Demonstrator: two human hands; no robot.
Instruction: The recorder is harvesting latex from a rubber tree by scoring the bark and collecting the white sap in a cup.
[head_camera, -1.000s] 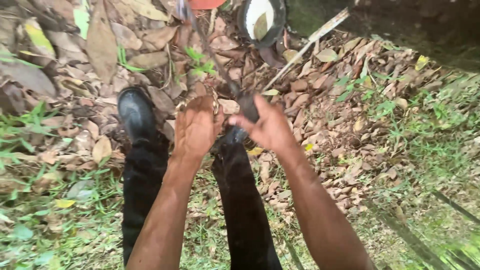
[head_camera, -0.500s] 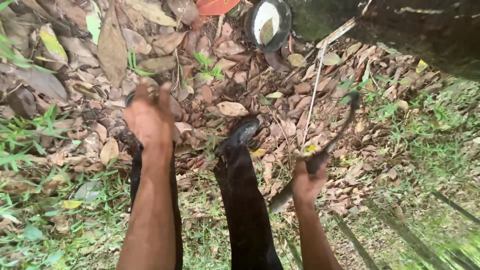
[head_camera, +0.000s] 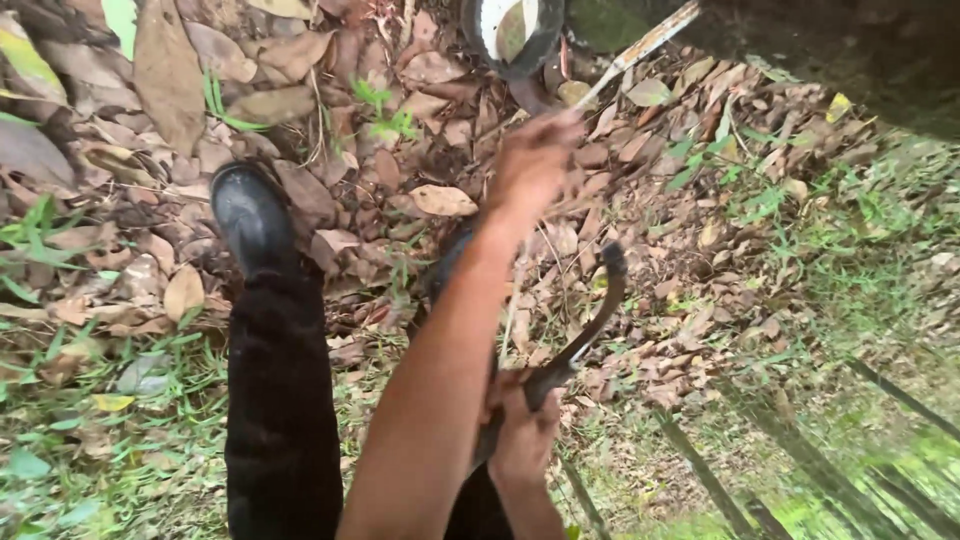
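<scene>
Gripping a dark curved-blade tool (head_camera: 585, 335) by its handle, the right hand (head_camera: 522, 430) sits low in the view, fist closed, blade arcing up and right. The left hand (head_camera: 535, 165) is extended forward across the body; it appears to pinch a thin pale strand (head_camera: 512, 310) hanging down toward the tool, though blur hides the fingers. Beyond it, a black cup (head_camera: 510, 40) with white contents lies among dry leaves (head_camera: 330, 120) beside a tree trunk (head_camera: 830, 50). A black boot (head_camera: 250, 215) stands on the litter at left.
</scene>
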